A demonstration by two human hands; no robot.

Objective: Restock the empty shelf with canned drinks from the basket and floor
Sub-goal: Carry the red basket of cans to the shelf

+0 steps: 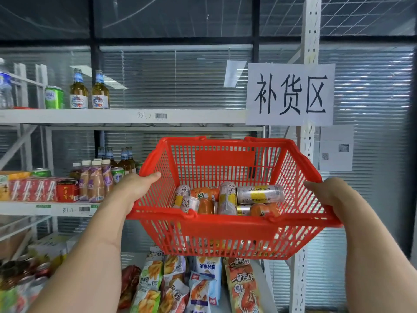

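A white paper sign (290, 94) taped to the right shelf upright reads "补货区". The upper shelf edge (90, 116) bears handwritten "B31-2" beside a barcode sticker (160, 116). The middle shelf edge (45, 208) carries a similar handwritten code, too blurred to read. Snack bag and can lettering is not legible.

paper sign (290, 94) on upright, glass bottles (89, 90), snack bags (180, 288) below
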